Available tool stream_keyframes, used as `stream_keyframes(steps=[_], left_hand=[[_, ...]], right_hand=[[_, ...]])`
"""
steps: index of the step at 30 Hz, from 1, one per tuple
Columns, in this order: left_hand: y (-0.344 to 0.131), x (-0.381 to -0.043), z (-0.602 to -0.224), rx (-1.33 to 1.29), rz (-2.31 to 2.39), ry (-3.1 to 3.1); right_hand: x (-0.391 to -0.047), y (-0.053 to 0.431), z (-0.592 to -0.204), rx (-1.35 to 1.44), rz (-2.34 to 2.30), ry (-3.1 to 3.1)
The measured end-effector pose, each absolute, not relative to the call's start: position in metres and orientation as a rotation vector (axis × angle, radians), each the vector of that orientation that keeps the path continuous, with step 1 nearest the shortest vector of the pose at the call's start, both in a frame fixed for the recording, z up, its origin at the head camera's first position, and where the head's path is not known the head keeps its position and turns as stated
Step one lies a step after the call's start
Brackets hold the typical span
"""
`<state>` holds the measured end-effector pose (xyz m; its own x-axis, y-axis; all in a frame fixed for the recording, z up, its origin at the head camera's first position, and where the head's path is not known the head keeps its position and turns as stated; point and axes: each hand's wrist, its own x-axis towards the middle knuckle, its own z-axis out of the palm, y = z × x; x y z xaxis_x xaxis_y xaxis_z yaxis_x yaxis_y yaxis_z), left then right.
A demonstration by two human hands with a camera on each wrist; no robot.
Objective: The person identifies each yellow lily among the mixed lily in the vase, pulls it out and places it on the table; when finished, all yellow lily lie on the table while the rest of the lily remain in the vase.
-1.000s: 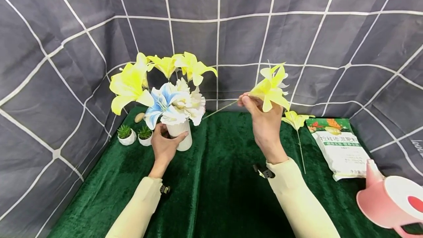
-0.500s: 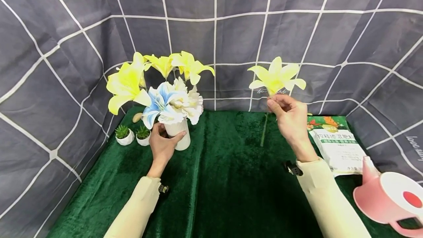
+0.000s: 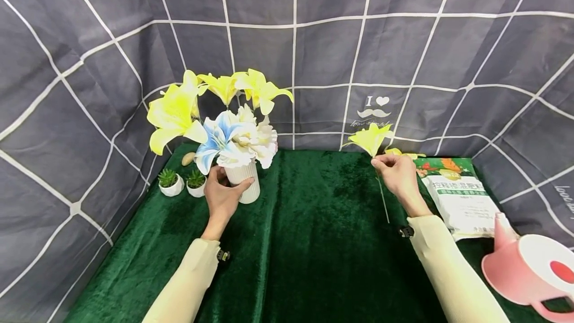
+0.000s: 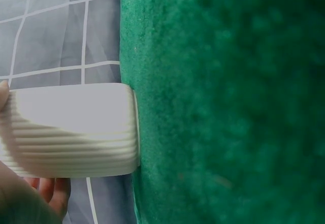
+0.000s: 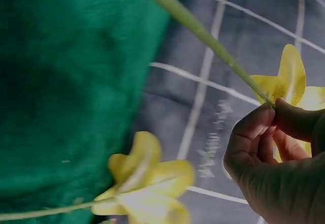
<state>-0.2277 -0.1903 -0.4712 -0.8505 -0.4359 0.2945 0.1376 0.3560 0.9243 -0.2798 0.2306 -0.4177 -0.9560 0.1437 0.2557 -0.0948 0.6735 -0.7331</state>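
Note:
My left hand [image 3: 222, 197] grips a white ribbed vase [image 3: 248, 183] that stands upright on the cloth, fingers round its far side. Several yellow lilies [image 3: 172, 116], a blue-and-white lily [image 3: 218, 139] and white flowers [image 3: 257, 141] fill the vase. In the left wrist view the vase [image 4: 76, 127] lies sideways across the picture. My right hand [image 3: 396, 176] pinches a yellow lily [image 3: 370, 139] just below its bloom, and the stem points downward. Behind that hand lies another yellow lily [image 5: 147, 178], its stem along the cloth in the right wrist view.
Two small potted succulents [image 3: 171, 183] and an egg-shaped object [image 3: 188, 159] are left of the vase. A white-and-green bag [image 3: 462, 203] lies at the right, with a pink watering can [image 3: 520, 273] in front of it. Green cloth [image 3: 309, 243] covers the table; a grey checked curtain [image 3: 332, 54] hangs behind.
My right hand has carried the yellow lily rightward away from the vase, turned it upright, then lowered it towards the cloth by the other lily. My left hand stays on the vase.

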Motion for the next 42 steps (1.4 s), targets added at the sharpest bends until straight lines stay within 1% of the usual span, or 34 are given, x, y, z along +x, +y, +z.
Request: stream_keyframes(steps=[8,19,31,42], left_hand=[[-0.191,-0.228,-0.472,0.253,-1.508,-2.135],[-0.189,-0.231,-0.474,0.256,-1.494,-2.127],[-0.19,-0.23,-0.474,0.245,-1.497,-2.123],[-0.191,-0.23,-0.474,0.245,-1.505,-2.121]], right_hand=[[-0.292,0.238,-0.449,-0.094,1.072,-2.683],[-0.303,0.249,-0.469,-0.159,1.061,-2.834],[-0.307,0.253,-0.478,-0.185,1.153,-2.9],[-0.297,0.254,-0.473,-0.211,1.02,-2.852]])
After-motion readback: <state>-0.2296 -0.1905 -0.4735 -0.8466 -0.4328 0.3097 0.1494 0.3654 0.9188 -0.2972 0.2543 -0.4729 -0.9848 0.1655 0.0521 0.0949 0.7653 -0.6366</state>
